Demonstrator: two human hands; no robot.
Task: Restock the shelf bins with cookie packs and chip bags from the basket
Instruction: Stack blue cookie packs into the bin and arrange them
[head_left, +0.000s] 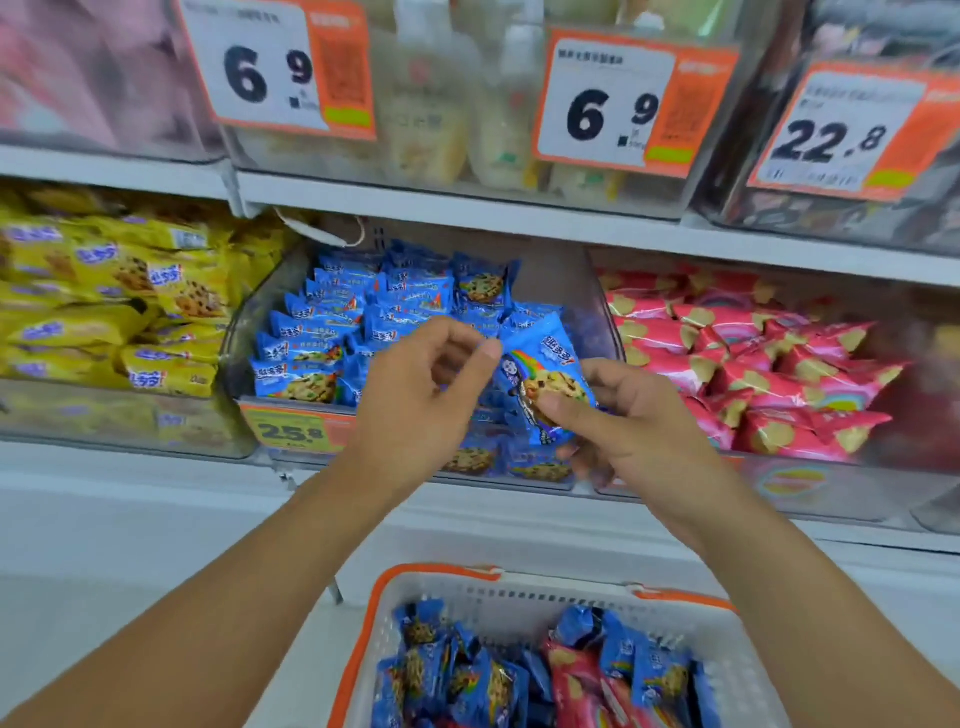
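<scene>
My right hand (628, 415) grips a blue cookie pack (545, 379) in front of the middle clear bin (244, 343), which holds several blue cookie packs. My left hand (421, 395) pinches the top left corner of the same pack with thumb and fingers. Below, the white basket (519, 592) with an orange rim holds several blue cookie packs and a few red chip bags (576, 680). The bin to the right (810, 488) is filled with red chip bags.
A bin of yellow cookie packs (114, 306) sits to the left. The upper shelf carries clear bins with price tags 6.9 (270, 67), 6.9 (613, 104) and 22.8 (841, 135). A 25.8 tag (291, 431) hangs on the middle bin's front. A white shelf ledge (156, 519) runs below.
</scene>
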